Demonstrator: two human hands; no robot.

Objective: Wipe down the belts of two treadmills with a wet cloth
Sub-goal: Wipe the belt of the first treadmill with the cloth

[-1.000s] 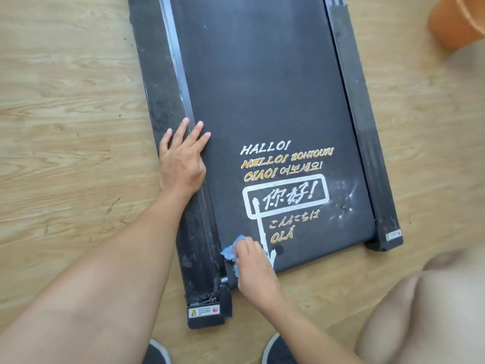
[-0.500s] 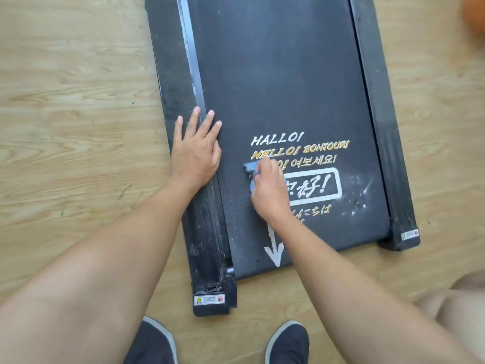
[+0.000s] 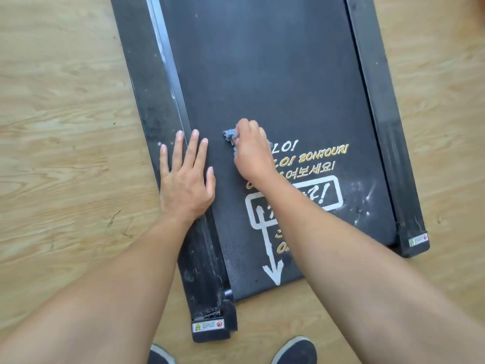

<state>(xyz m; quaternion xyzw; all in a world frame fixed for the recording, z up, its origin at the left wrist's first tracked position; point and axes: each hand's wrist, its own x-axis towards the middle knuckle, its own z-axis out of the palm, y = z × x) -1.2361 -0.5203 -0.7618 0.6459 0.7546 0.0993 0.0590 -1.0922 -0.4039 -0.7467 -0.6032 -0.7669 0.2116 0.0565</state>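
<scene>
A black treadmill lies flat on the wooden floor, its dark belt [image 3: 267,74] printed with white and gold greetings and a white arrow. My right hand [image 3: 252,151] grips a small crumpled blue cloth [image 3: 229,136] and presses it on the belt just above the lettering. My left hand [image 3: 185,179] rests flat, fingers spread, across the left side rail [image 3: 147,82] and the belt's edge. Much of the cloth is hidden under my right hand. White smudges mark the belt's lower right.
The right side rail [image 3: 380,101] runs down to a foot with a warning label [image 3: 417,241]. Another label [image 3: 207,325] sits on the left foot. My dark shoes [image 3: 296,350] stand on the wooden floor [image 3: 65,127] just behind the treadmill's near end.
My right hand has slid the cloth up the belt from the near left corner to above the lettering. My left hand stays on the left rail. The view has shifted closer.
</scene>
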